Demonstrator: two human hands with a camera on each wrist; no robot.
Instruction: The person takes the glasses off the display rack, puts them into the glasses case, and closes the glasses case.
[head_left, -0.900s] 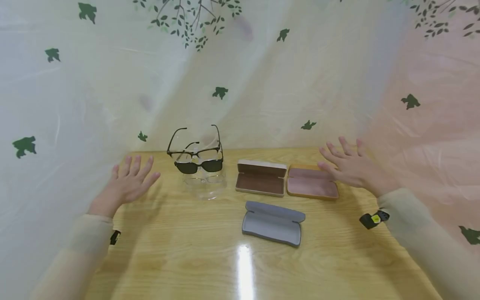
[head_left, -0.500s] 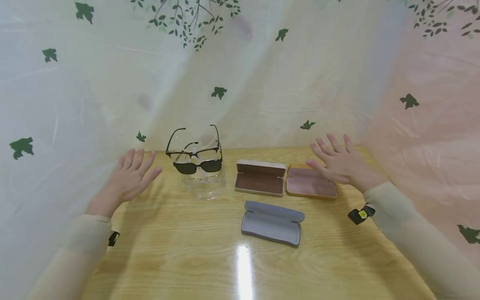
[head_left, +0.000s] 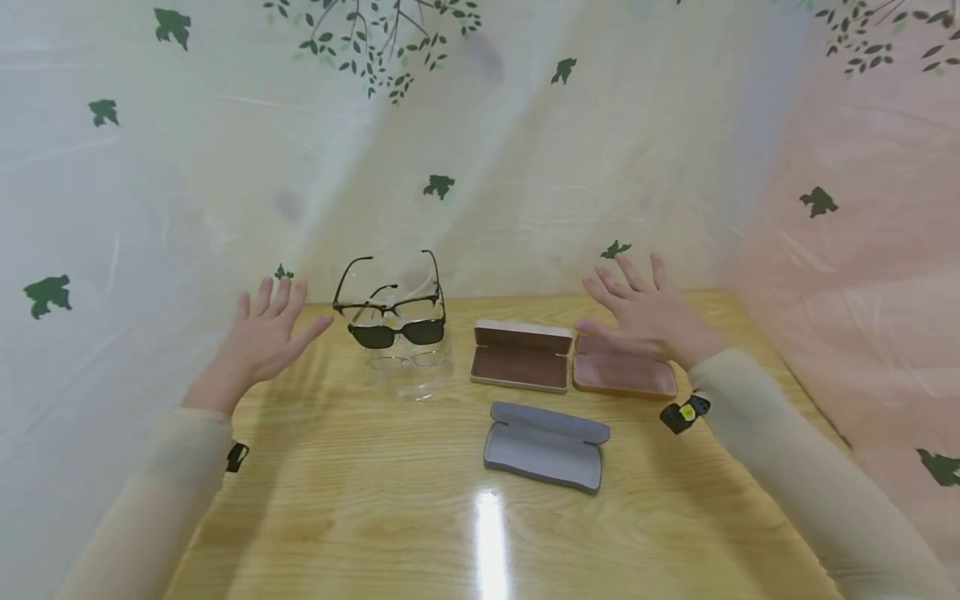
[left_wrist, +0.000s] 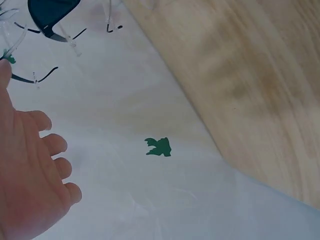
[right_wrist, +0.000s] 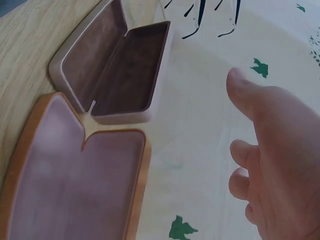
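Note:
My left hand [head_left: 258, 342] hovers left of the glasses, fingers spread and holding nothing. Beside it, a clear stand [head_left: 417, 390] bears black-framed eyeglasses [head_left: 386, 309] on top, dark sunglasses [head_left: 399, 334] below and thin wire-rimmed glasses [head_left: 407, 361] lowest. My right hand [head_left: 648, 321], also spread and holding nothing, overlaps the orange-edged glasses case [head_left: 618, 377] with pink lining in the head view. That case lies open, as do the brown-lined glasses case [head_left: 520, 367] to its left and the grey glasses case [head_left: 543, 454] nearer the front. In the right wrist view, the right hand [right_wrist: 285, 150] is beside the cases.
The wooden table [head_left: 360, 500] carries everything. A pale sheet [head_left: 510, 150] with green leaf and bird-like prints hangs behind it and along both sides. A bright reflection lies on the table's front middle.
My right hand has moved left and a little away from me, over the orange-edged case. My left hand has shifted slightly forward and right. The glasses and cases stay where they were.

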